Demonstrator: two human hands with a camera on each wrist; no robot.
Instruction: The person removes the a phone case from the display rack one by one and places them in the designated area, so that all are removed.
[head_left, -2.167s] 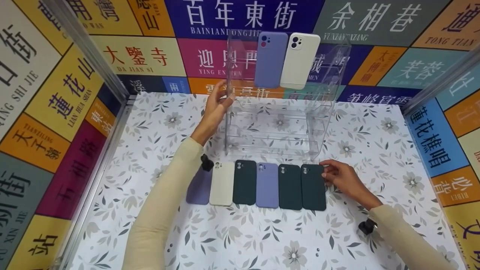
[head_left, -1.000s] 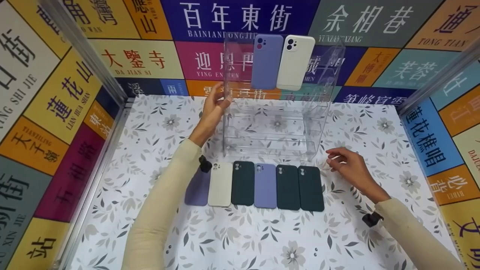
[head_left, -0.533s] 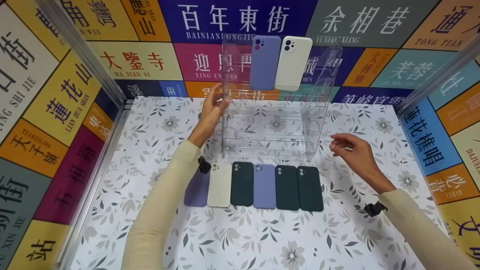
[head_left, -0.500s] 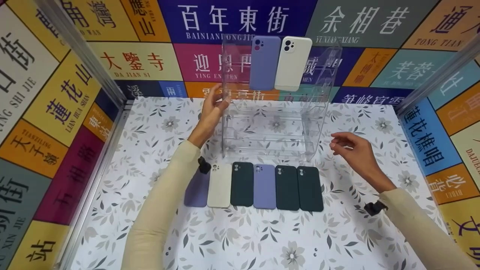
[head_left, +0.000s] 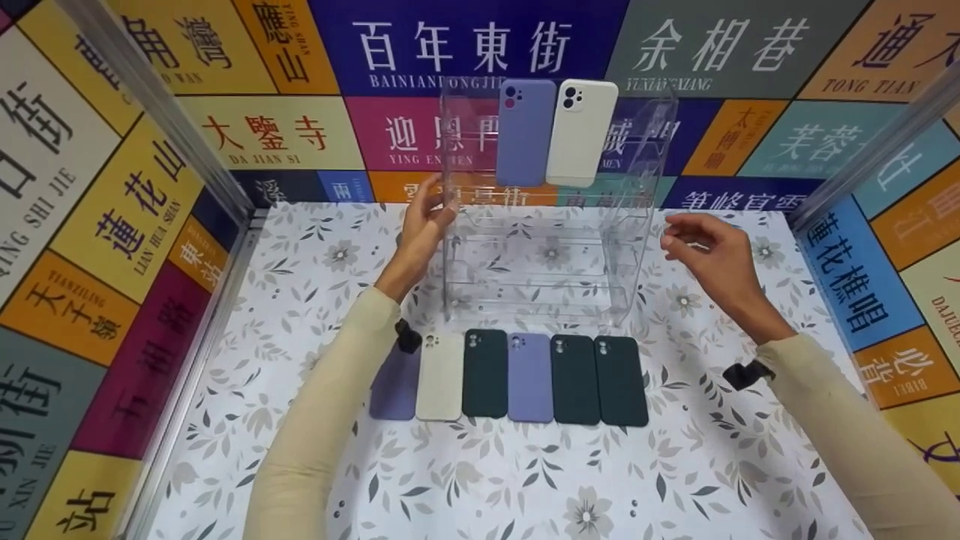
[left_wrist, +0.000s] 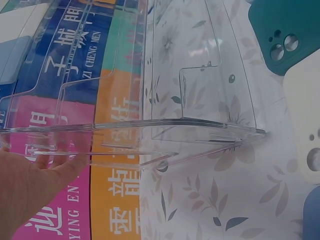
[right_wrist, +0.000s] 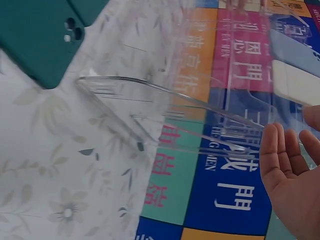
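A clear plastic tiered display rack [head_left: 551, 289] stands on the table. On its top tier lean a lavender phone case [head_left: 526, 131] and a white phone case [head_left: 583, 135]. My left hand [head_left: 427, 229] holds the rack's left side edge, thumb toward me; in the left wrist view this hand [left_wrist: 40, 185] shows at the side panel. My right hand [head_left: 712, 251] hovers just off the rack's right side with loosely bent fingers and nothing in them; the right wrist view has its fingertips [right_wrist: 271, 135] close by the panel edge.
Several phone cases lie in a row before the rack: a lavender one [head_left: 394, 386] partly behind the left wrist, a cream one [head_left: 440, 379], a second lavender one [head_left: 530, 379] and dark green ones [head_left: 621, 382]. Sign-printed walls [head_left: 270, 135] surround the flower-patterned table top [head_left: 465, 480].
My right hand has left the rightmost dark green case and risen away from me, up beside the rack's right side. My left hand stays on the rack; the cases have not moved.
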